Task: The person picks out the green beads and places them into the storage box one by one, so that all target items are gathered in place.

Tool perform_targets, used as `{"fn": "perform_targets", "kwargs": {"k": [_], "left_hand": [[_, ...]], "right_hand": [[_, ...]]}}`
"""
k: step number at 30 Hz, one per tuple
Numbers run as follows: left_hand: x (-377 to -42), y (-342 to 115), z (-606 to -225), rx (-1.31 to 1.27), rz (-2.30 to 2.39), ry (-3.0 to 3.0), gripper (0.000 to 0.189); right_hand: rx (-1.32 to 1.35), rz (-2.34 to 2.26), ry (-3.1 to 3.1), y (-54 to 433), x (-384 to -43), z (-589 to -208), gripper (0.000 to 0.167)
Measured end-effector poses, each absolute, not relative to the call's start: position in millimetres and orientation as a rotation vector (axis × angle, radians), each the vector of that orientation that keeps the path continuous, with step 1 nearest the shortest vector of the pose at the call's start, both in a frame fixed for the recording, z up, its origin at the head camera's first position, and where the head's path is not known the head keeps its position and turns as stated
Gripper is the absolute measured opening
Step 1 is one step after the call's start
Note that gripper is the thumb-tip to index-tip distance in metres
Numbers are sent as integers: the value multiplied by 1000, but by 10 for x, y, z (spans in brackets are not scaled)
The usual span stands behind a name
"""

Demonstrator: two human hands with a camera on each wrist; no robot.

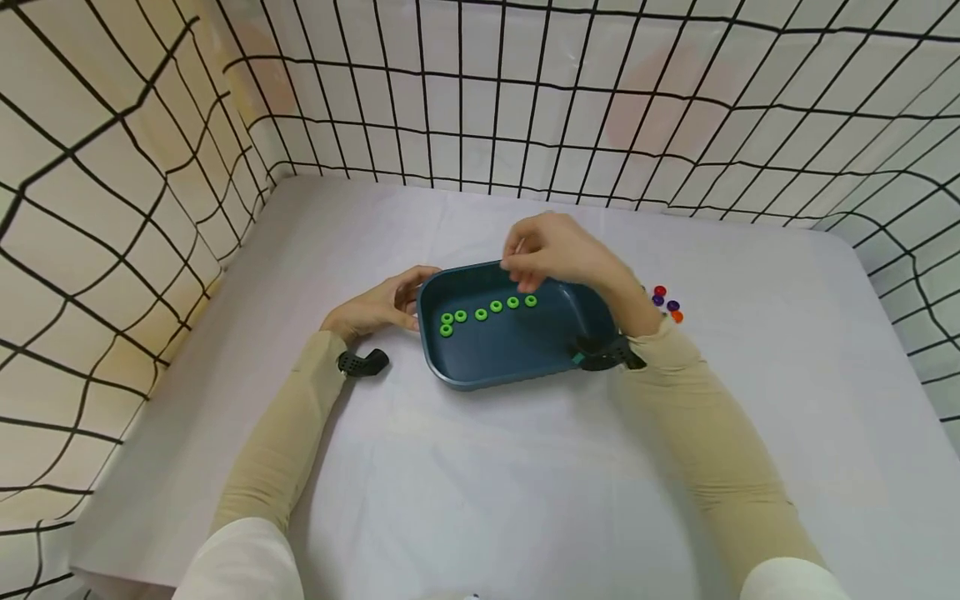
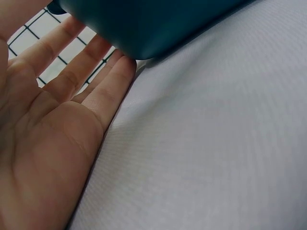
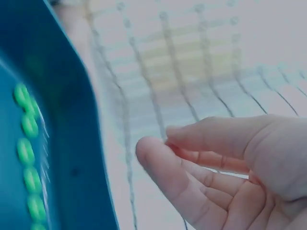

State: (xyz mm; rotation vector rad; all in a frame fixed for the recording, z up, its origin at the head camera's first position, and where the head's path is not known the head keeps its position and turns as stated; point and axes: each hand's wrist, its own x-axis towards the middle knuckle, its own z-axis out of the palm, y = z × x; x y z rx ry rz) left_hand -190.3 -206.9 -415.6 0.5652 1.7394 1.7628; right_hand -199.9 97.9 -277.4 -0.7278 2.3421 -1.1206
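Observation:
A dark teal tray (image 1: 517,379) lies on the white tabletop with several small green rings (image 1: 496,307) inside, most of them in a slanting row. At the tray's left end, my left hand (image 1: 382,304) holds it, thumb and fingers spread along its outer wall. In the left wrist view, the fingers (image 2: 103,93) reach the tray's lower corner. Over the tray's far rim hovers my right hand (image 1: 555,250), its fingers loosely bent. The right wrist view shows the thumb and index fingertips (image 3: 151,148) close together, with nothing visible between them.
Right of the tray, partly behind the right forearm, lie several small red, purple and orange pieces (image 1: 672,306). Black wire grid (image 1: 465,108) borders the tabletop (image 1: 450,483) at the back and sides. Both wrists wear black straps with camera mounts (image 1: 363,363).

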Motion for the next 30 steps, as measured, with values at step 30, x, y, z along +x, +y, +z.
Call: {"fn": "perform_targets", "kwargs": {"k": [30], "left_hand": [[-1913,-2075,-4155,606,1766,1740,92]], "right_hand": [[-175,-896,2514,2867,-1429,-3659,32]]}}
